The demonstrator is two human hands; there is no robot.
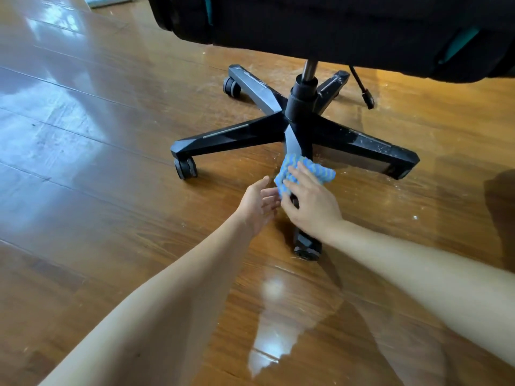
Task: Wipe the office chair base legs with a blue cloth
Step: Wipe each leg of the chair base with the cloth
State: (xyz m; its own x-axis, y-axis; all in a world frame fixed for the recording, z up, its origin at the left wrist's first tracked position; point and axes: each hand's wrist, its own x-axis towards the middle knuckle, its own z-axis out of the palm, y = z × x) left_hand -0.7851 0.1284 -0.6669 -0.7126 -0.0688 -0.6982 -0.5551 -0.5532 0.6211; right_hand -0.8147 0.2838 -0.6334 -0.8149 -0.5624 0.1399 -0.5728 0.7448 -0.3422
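A black five-legged chair base [302, 126] stands on the wooden floor under a black seat [320, 26]. The leg nearest me runs from the hub towards a caster [306, 250]. A blue striped cloth [303, 172] lies draped over that near leg. My right hand [312, 203] presses flat on the cloth and wraps the leg, hiding its middle part. My left hand [257, 203] hovers just left of the same leg, fingers apart, holding nothing, close to my right hand's fingers. The right leg [370, 147] carries white dust specks.
Glossy wooden floor [111, 162] surrounds the base, with dust specks right of the chair. A lever [362, 87] hangs under the seat at the back right. Casters sit at the left [185, 167] and back left [231, 86]. A pale blue object [108, 0] lies at the far top left.
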